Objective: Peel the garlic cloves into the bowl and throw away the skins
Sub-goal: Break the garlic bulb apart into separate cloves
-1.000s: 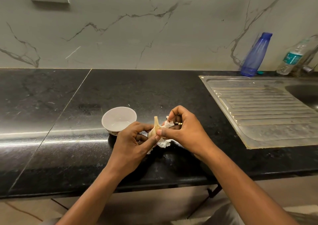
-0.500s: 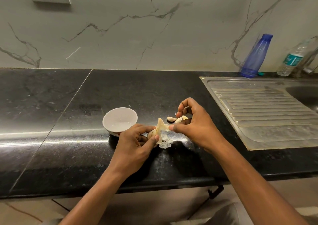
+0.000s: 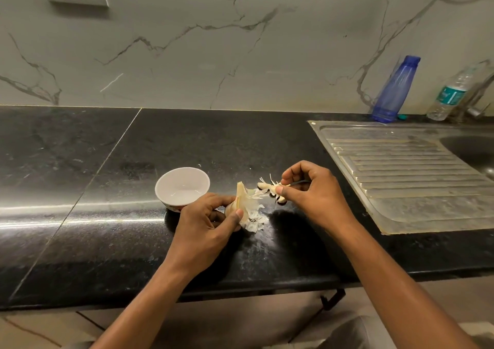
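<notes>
Two bare hands over the black counter (image 3: 107,161), as seen from the head. In the left hand (image 3: 205,228), a garlic clove (image 3: 242,199) pinched between thumb and forefinger, pointed end up, just right of the white bowl (image 3: 182,187). From the clove's top, a strip of skin (image 3: 260,192) stretched across to the right hand (image 3: 312,196), nipped there between thumb and bent forefinger, remaining fingers curled in. Below the clove, loose skins (image 3: 254,221) on the counter; further scraps under the right thumb. Farther back against the wall, a blue bottle (image 3: 395,89) and a clear bottle (image 3: 451,94) beside the steel sink (image 3: 401,177).
</notes>
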